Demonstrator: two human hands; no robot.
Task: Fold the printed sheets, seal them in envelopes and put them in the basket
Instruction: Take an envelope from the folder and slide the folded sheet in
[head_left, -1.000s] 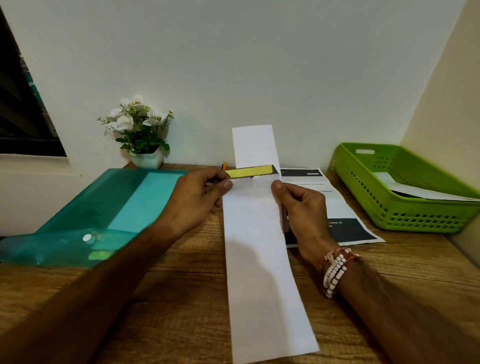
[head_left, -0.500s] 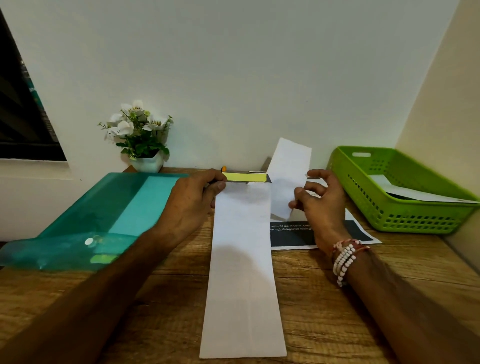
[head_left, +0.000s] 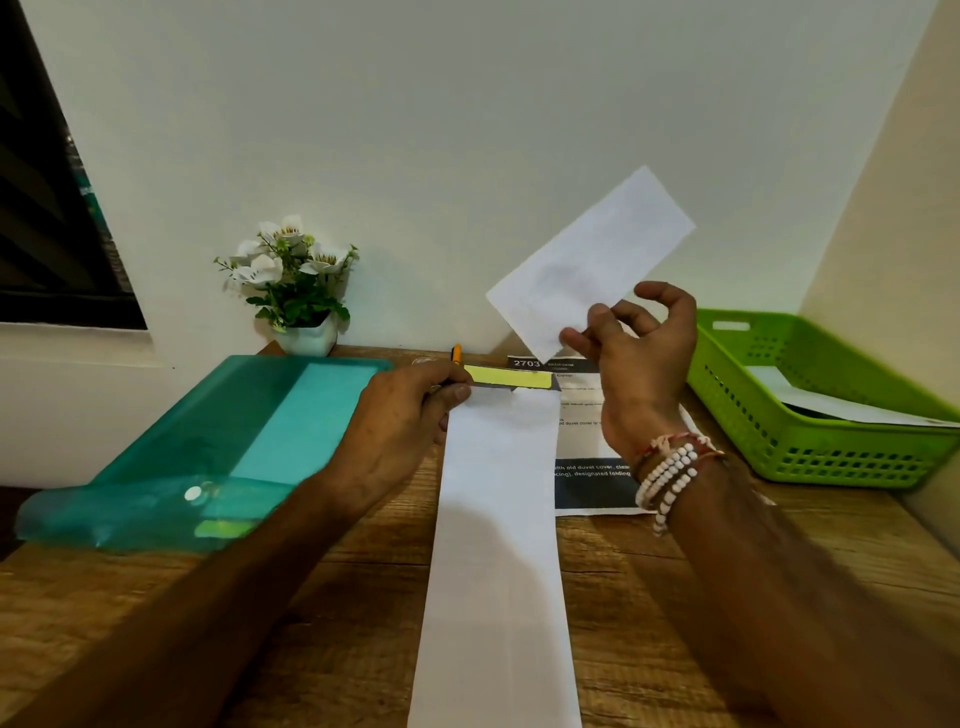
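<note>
Pinching a small white rectangular paper (head_left: 592, 254) between thumb and fingers, your right hand (head_left: 644, 374) hangs raised right of the long white paper strip (head_left: 498, 545) on the wooden table (head_left: 649, 597). Your left hand (head_left: 405, 421) grips the strip's far, yellow-banded end. The green plastic basket (head_left: 831, 457) sits further right of the strip, and the plain white wall (head_left: 467, 130) rises beyond it.

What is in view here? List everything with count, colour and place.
envelope: one, white, table centre, yellow strip at far end
folded sheet: one, white, raised right of centre
printed sheet: one, white with dark bands, right of envelope
basket: one, green, far right, white paper inside
folder: one, teal, left
flower pot: one, white, back wall
pen: one, orange, back wall
table: one, brown wood
bracelets: several, white beads, right wrist
left hand: pinches envelope's far end
right hand: pinches folded sheet
</note>
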